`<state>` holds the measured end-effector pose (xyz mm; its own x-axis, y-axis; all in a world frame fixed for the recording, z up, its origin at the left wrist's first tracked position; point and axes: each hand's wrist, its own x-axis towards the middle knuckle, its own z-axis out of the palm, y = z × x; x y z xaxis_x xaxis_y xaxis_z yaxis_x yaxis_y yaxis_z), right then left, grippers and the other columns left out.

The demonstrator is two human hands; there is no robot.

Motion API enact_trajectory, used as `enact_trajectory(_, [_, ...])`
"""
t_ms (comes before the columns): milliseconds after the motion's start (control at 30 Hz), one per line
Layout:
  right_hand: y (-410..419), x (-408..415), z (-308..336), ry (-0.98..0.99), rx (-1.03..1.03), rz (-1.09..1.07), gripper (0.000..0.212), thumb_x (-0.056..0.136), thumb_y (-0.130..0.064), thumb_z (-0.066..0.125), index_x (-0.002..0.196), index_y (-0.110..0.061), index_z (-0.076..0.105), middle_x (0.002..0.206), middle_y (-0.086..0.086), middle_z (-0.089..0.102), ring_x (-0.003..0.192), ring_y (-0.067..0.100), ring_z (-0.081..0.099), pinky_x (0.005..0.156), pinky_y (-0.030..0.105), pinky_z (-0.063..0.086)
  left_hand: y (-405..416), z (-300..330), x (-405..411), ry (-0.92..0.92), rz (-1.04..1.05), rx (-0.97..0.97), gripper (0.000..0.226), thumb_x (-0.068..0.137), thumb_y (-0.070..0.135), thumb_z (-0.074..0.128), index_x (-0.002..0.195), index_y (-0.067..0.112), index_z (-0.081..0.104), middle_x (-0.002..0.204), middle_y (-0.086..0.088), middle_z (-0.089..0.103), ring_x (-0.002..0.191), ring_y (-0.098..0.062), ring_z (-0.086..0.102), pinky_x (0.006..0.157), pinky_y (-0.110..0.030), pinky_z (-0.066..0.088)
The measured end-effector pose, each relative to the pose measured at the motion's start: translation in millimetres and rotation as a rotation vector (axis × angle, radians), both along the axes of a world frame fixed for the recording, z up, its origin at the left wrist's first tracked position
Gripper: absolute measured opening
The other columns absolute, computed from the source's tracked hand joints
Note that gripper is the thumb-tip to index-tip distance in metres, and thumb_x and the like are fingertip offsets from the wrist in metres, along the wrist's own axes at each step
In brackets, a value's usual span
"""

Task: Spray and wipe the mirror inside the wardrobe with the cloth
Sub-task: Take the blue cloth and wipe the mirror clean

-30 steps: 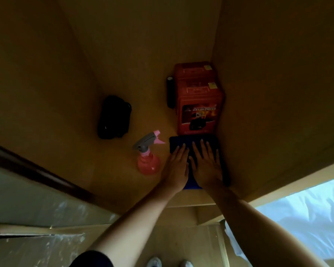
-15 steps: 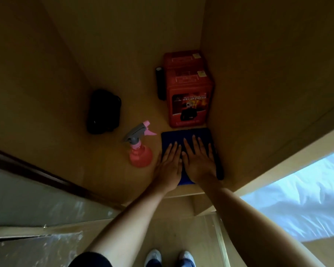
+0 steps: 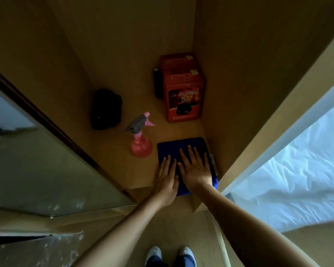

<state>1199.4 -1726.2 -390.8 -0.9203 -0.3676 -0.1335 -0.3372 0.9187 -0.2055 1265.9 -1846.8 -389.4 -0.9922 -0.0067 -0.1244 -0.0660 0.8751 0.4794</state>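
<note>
The wooden wardrobe [image 3: 123,45] is filling most of the head view, its walls running down to a shelf floor [image 3: 114,157] where everything is sitting. On the left, the mirror [image 3: 37,170] on the open door is hanging at a steep angle, its lower part showing pale smears or reflections. At the right edge, white bedding [image 3: 301,170] is lying outside the wardrobe.

In the back right corner a red box [image 3: 183,93] with a printed picture on its front is standing upright against the right wall, with a slim black cylinder [image 3: 158,83] touching its left side. A black pouch-like object [image 3: 106,109] is resting near the left wall; what it is cannot be told.

The folded blue cloth [image 3: 183,145] is lying flat at the front right of the shelf, just in front of the red box. Both hands are pressing down on it with fingers straight and spread: the right hand [image 3: 196,168] is lying fully on the cloth, and the left hand [image 3: 167,178] is covering its left edge, thumb side touching the right hand.

The pink spray bottle [image 3: 141,139] with a grey trigger head is standing upright just left of the cloth, untouched.

Two white shoes [image 3: 170,255] are showing at the bottom.
</note>
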Motion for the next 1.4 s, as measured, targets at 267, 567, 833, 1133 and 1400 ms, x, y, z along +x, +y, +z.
enact_trajectory(267, [3,-19,35,-0.214,-0.212,-0.369,0.078,0.098,-0.043,0.049,0.155,-0.017,0.002,0.156,0.02,0.019,0.142,0.041,0.018,0.115,0.048,0.021,3,36,-49,-0.129,0.788,0.666,0.057,0.087,0.025,0.068,0.136,0.01,0.044,0.134,-0.012,0.052,0.121,-0.03,0.052,0.101,-0.044,0.045])
enact_trajectory(567, [-1,-30,53,-0.288,-0.384,-0.537,0.071,0.096,-0.028,0.059,0.15,-0.002,0.021,0.151,0.022,0.031,0.139,0.041,0.028,0.114,0.049,0.028,-7,49,-47,-0.309,0.798,1.16,0.039,0.087,0.019,0.068,0.123,0.01,0.057,0.105,-0.009,0.065,0.089,-0.022,0.065,0.07,-0.032,0.053])
enact_trajectory(833, [6,-24,57,-0.266,-0.537,-0.498,0.053,0.099,-0.03,0.052,0.146,-0.011,0.037,0.154,0.018,0.028,0.142,0.039,0.021,0.114,0.049,0.028,-3,48,-20,-0.084,0.739,1.198,0.05,0.091,0.028,0.066,0.137,0.025,0.047,0.131,-0.001,0.058,0.116,-0.02,0.058,0.103,-0.043,0.046])
enact_trajectory(1133, [12,11,66,-0.223,-1.012,-0.387,0.036,0.101,-0.02,0.049,0.135,-0.02,0.035,0.116,-0.006,0.05,0.098,0.014,0.049,0.086,0.03,0.038,-10,72,19,0.109,0.66,0.894,0.054,0.095,0.051,0.049,0.143,0.027,0.041,0.14,0.005,0.051,0.125,-0.017,0.051,0.106,-0.041,0.043])
enact_trajectory(1400, [-10,62,97,0.011,-1.153,-0.303,0.034,0.095,-0.015,0.061,0.115,-0.025,0.036,0.101,-0.019,0.054,0.084,-0.01,0.056,0.069,0.008,0.042,-29,104,74,0.365,0.564,0.794,0.04,0.098,0.04,0.047,0.135,0.023,0.049,0.13,0.01,0.057,0.123,-0.008,0.051,0.104,-0.026,0.04])
